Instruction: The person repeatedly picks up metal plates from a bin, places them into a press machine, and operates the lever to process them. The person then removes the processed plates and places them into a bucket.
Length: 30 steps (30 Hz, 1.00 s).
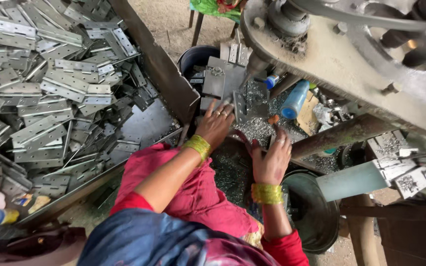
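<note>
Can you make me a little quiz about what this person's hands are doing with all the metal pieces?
1. True or false: the left hand rests on a metal hinge plate under the press.
2. Where is the big heap of hinges? A) the person's left B) the person's right
3. What colour are the bangles on the right hand?

Key: 1 true; 2 A; 3 gold.

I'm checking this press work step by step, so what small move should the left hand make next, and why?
Probably slide the hinge plate a little further under the press head. The left hand rests on the plate's near edge, the plate lies just beside the head, and the right hand waits close by.
</note>
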### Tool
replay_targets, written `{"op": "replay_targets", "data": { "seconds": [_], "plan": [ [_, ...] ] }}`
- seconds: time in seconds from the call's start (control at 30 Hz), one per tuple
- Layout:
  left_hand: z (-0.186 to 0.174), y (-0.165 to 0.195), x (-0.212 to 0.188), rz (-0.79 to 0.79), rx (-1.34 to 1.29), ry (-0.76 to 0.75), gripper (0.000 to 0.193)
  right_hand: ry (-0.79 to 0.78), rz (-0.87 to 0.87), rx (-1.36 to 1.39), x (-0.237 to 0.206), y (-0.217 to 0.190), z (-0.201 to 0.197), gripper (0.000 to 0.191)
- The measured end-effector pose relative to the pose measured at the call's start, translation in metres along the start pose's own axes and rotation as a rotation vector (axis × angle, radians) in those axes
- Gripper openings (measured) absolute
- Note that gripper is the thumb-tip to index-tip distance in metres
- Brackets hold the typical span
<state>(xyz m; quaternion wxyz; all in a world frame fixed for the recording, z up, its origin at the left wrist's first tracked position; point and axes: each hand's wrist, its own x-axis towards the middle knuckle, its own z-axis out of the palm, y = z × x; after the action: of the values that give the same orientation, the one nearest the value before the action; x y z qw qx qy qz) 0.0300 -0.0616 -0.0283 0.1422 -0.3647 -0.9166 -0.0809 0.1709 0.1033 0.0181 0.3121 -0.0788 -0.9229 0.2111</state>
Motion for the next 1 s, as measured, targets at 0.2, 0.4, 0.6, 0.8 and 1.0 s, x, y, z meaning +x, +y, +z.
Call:
{"op": "replay_targets", "data": {
  "seconds": [0.2,0.4,0.6,0.8,1.0],
  "plan": [
    [0.022,0.024,0.059,0.123,-0.094,0.509,0.032,0.093,-0.026,0.019,0.017,-0.022,-0.010,0.061],
    [0.023,0.050,0.100,-0.405,-0.068,-0.252,0.025,-0.017,0.084,-0.035,0.016,0.007,0.003,0.054],
    [0.025,0.036,0.019,-0.254,0.103,-0.008,0.023,-0.420,0.254,-0.070,0.013,0.003,0.006,0.052],
    [0.036,0.043,0.067,-0.347,0.145,-0.021,0.025,-0.572,0.138,-0.148,0.016,0.037,0.023,0.062],
    [0.028,0.035,0.077,-0.413,0.160,-0.134,0.026,-0.594,0.453,-0.085,-0.088,0.083,0.073,0.055]
  ]
}}
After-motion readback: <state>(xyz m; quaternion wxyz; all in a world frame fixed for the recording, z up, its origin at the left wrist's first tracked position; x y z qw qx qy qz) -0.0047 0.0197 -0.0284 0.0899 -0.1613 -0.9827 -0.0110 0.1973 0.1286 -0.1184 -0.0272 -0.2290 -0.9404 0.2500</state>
